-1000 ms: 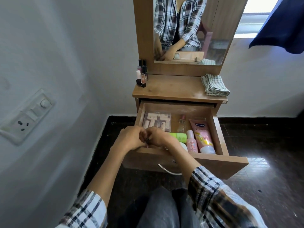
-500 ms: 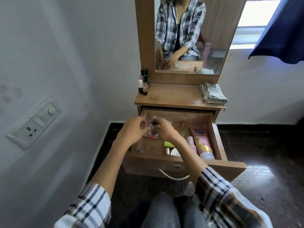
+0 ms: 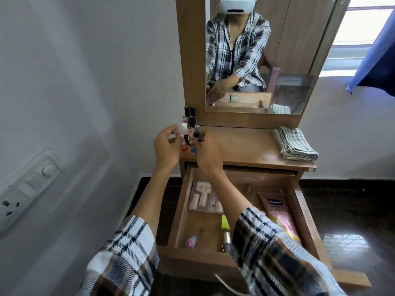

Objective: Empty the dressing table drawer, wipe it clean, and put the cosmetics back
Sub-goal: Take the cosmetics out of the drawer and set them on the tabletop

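White walls meet a dark glossy floor around a wooden dressing table (image 3: 245, 150) with a mirror (image 3: 256, 60). A folded checked cloth (image 3: 294, 147) lies on the tabletop, well to the right of both hands. The left hand (image 3: 165, 149) and right hand (image 3: 206, 154) are raised over the table's left corner, fingers curled around small nail polish bottles (image 3: 184, 137), beside more bottles standing just beyond them. Below the wrists the open drawer (image 3: 181, 210) holds a pink tube (image 3: 277, 210), a palette (image 3: 203, 199) and other small cosmetics.
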Available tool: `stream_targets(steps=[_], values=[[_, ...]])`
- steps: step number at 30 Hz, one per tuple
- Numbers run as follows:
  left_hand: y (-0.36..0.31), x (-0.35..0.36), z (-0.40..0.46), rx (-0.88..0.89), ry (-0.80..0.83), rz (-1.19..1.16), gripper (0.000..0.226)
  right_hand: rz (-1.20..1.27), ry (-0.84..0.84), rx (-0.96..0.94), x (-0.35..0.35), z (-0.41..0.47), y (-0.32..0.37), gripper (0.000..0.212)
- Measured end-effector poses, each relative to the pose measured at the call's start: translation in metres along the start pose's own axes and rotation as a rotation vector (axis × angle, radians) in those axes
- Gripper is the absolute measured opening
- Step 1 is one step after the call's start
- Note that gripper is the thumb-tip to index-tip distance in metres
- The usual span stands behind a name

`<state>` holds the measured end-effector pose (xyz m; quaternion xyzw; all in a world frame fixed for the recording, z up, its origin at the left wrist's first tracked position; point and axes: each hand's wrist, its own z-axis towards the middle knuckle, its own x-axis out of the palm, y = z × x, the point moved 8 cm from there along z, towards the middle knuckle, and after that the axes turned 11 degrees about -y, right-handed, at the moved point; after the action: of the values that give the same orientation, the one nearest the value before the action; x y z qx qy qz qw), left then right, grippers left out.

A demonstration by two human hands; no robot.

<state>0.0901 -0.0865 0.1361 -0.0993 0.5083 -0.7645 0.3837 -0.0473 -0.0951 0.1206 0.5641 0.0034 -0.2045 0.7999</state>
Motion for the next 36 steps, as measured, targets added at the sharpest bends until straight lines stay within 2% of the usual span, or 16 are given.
stream_targets(steps=[2,7,14,23,26,32,36], values=[[0.004,0.012,0.007,0.047,0.007,0.042,0.028,-0.055,0.013,-0.059,0.010,0.005,-0.003,0.011],[0.009,0.023,0.012,0.134,0.002,-0.015,0.019,-0.123,-0.013,-0.091,0.023,0.016,-0.010,0.020],[0.024,0.029,0.009,0.126,0.044,-0.037,0.025,-0.091,-0.061,-0.087,0.029,0.016,-0.023,0.026],[0.034,0.029,0.006,0.086,0.022,-0.058,0.024,-0.033,-0.089,-0.050,0.031,0.019,-0.030,0.032],[0.037,0.031,0.006,0.072,0.024,-0.051,0.025,-0.018,-0.074,-0.068,0.032,0.018,-0.032,0.026],[0.041,0.029,0.006,0.020,0.040,-0.019,0.038,-0.010,-0.106,-0.142,0.017,0.010,-0.022,0.033],[0.042,0.005,-0.007,-0.059,-0.068,0.027,0.052,0.019,-0.147,-0.119,-0.017,-0.003,-0.020,0.030]])
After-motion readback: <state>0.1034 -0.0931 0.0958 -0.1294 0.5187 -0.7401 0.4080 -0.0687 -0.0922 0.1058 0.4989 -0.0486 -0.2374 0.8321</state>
